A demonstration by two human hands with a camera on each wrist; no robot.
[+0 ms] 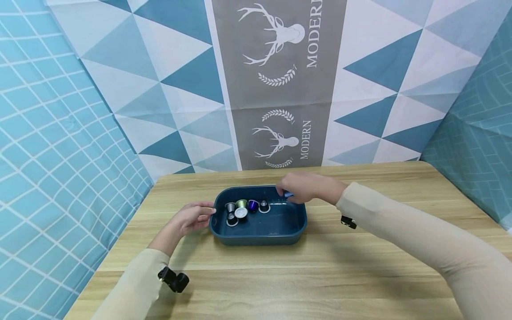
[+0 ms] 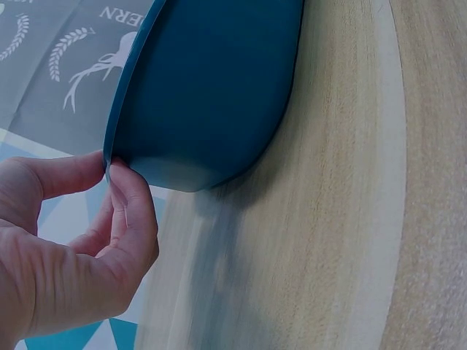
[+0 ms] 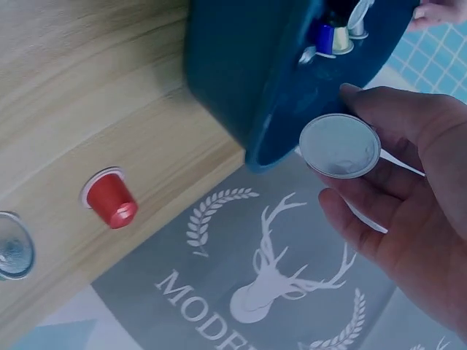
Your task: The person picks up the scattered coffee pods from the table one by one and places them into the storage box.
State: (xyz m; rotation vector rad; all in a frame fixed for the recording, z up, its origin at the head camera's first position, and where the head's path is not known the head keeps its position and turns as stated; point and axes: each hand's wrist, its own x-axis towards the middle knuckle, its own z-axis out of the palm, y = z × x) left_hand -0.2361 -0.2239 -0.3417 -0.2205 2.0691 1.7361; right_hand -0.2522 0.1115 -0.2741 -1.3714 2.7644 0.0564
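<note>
A dark blue bin (image 1: pixel 260 240) holds several capsules at its left half, among them a purple one (image 1: pixel 253 205), a green one (image 1: pixel 242 203) and a white-lidded one (image 1: pixel 241 213). My left hand (image 1: pixel 196 217) pinches the bin's left rim between thumb and fingers, as the left wrist view shows up close on the bin (image 2: pixel 204 87). Over the bin's back right corner, my right hand (image 1: pixel 302 186) holds a small blue capsule (image 1: pixel 288 194). Its round pale lid (image 3: pixel 340 146) faces the right wrist camera, while the fingers partly cover its body.
In the right wrist view, a red capsule (image 3: pixel 111 198) lies on the wooden table outside the bin, and another capsule (image 3: pixel 13 246) is cut off at the left edge. Neither shows in the head view. A patterned cloth (image 1: pixel 280 95) hangs behind the table.
</note>
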